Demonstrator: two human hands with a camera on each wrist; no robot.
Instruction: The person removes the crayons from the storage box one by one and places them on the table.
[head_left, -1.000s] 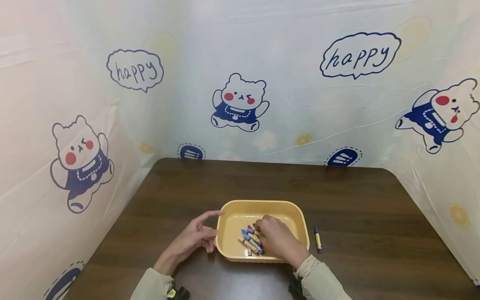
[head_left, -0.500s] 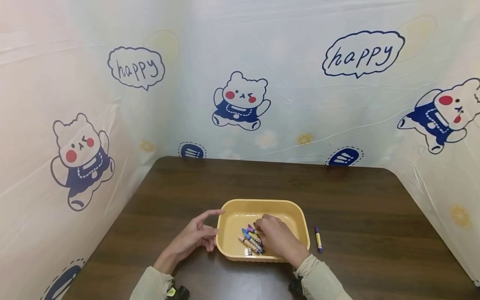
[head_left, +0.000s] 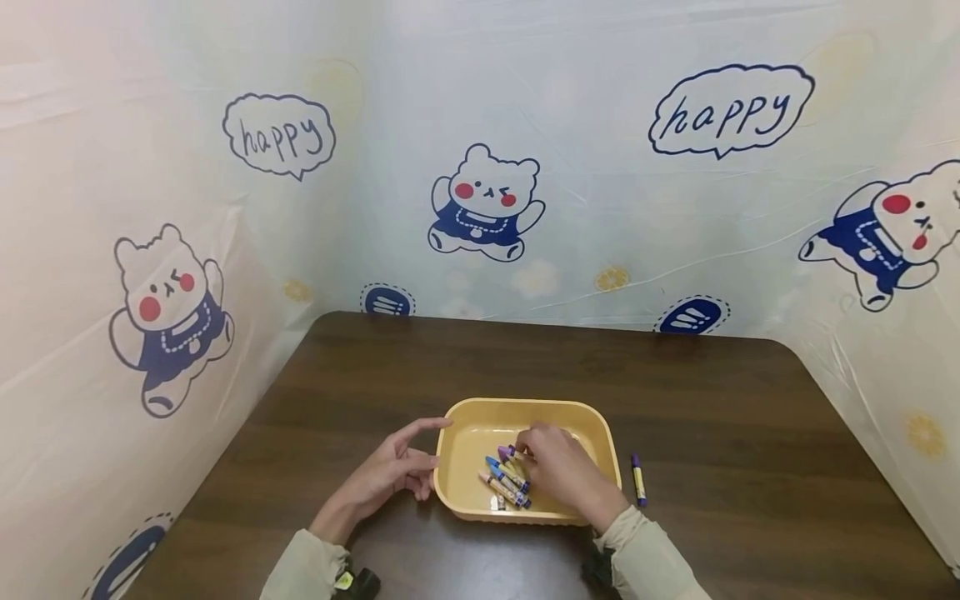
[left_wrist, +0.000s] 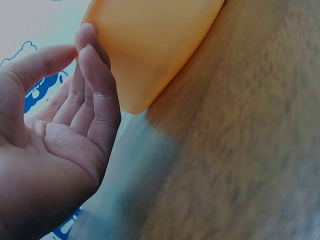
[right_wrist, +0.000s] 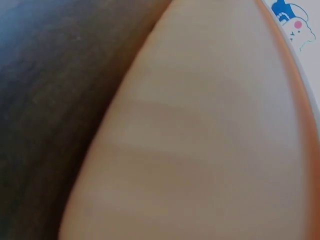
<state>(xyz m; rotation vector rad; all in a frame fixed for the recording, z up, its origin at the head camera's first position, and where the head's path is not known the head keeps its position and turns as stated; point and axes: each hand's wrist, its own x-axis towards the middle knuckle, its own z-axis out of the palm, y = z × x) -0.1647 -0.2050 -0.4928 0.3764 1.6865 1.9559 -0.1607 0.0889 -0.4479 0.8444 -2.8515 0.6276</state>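
A yellow plastic bin [head_left: 468, 408] stands near the table's front. Inside lie several crayons [head_left: 504, 492] in printed wrappers, including blue, purple and peach ones. My left hand [head_left: 386, 471] touches the bin's left side, its index finger stretched to the rim and its thumb on the edge. In the left wrist view, the fingertips of that hand [left_wrist: 75, 115] meet the bin's wall [left_wrist: 150, 40]. My right hand [head_left: 566, 471] reaches into the bin with curled fingers, pinching a crayon [head_left: 512, 452] at the pile's far end; the back of the hand hides most of it.
A purple crayon [head_left: 638, 481] lies on the dark wooden table [head_left: 705, 417], just right of the bin. Patterned curtains [head_left: 585, 100] enclose the table at the back and both sides. The right wrist view shows mainly the bin's blurred outer wall [right_wrist: 190, 125].
My right hand has shifted slightly to the right within the bin, and the dark crayon tip beside its fingers no longer shows. The left hand stays against the bin.
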